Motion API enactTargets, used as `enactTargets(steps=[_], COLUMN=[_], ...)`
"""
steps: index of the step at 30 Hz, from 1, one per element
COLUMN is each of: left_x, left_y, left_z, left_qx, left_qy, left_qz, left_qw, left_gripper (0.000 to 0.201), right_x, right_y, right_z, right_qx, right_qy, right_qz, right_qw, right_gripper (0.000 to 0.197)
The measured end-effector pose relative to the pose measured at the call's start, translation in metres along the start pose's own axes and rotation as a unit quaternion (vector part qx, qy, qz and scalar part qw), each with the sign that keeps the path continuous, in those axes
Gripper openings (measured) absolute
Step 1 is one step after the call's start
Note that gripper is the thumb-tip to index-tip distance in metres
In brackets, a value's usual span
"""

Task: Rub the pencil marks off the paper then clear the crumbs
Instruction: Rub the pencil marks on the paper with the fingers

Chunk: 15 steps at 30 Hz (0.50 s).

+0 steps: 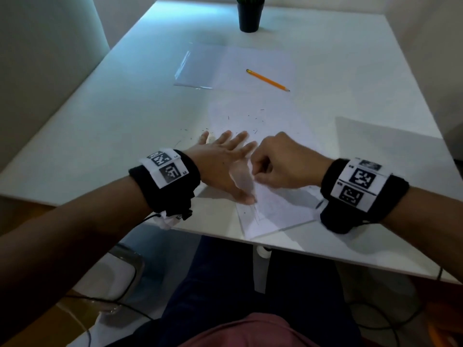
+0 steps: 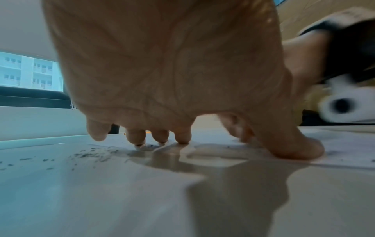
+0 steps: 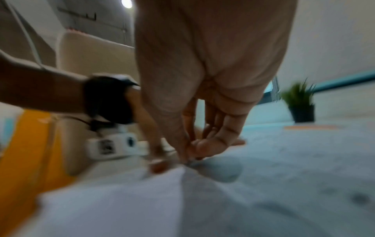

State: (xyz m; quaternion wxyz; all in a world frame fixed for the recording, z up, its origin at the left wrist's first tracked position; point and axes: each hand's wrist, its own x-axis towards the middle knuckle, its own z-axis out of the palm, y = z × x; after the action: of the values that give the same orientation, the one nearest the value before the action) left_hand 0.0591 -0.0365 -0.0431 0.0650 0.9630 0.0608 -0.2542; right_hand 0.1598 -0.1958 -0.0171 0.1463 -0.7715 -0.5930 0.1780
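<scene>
White desk (image 1: 125, 121) fills your head view, with the paper (image 1: 275, 196) at its near edge and crumbs (image 1: 255, 131) scattered past your hands. Your left hand (image 1: 220, 161) lies flat, fingers spread, thumb on the paper. Your right hand (image 1: 283, 161) is curled, its grip pinching the paper's lifted edge, as the right wrist view confirms. Farther off lie a pencil (image 1: 268, 80) and pot (image 1: 250, 16). Only the left wrist view shows a window (image 2: 30, 72).
</scene>
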Motion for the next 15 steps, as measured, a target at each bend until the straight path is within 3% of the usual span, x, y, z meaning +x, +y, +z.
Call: enactTargets(steps=[2, 6, 8, 11, 15], left_x=[0.002, 0.001, 0.0, 0.002, 0.001], left_y=[0.001, -0.001, 0.002, 0.003, 0.0], left_z=[0.001, 0.0, -0.001, -0.001, 0.001], left_qx=[0.004, 0.003, 0.008, 0.01, 0.004], left_qy=[0.001, -0.002, -0.007, -0.007, -0.003], left_qz=[-0.003, -0.004, -0.009, -0.013, -0.008], left_qw=[1.0, 1.0, 1.0, 1.0, 1.0], left_gripper=[0.139, 0.136, 0.138, 0.139, 0.136], right_x=[-0.009, 0.007, 0.005, 0.001, 0.017], right_y=[-0.012, 0.015, 0.004, -0.01, 0.011], right_z=[0.008, -0.007, -0.002, 0.003, -0.009], right_qx=[0.015, -0.012, -0.015, -0.006, -0.029], right_qy=[-0.042, 0.051, 0.016, -0.058, 0.015], right_qz=[-0.03, 0.031, 0.005, -0.03, 0.015], right_qw=[0.999, 0.998, 1.0, 0.998, 0.999], right_gripper=[0.01, 0.013, 0.02, 0.013, 0.013])
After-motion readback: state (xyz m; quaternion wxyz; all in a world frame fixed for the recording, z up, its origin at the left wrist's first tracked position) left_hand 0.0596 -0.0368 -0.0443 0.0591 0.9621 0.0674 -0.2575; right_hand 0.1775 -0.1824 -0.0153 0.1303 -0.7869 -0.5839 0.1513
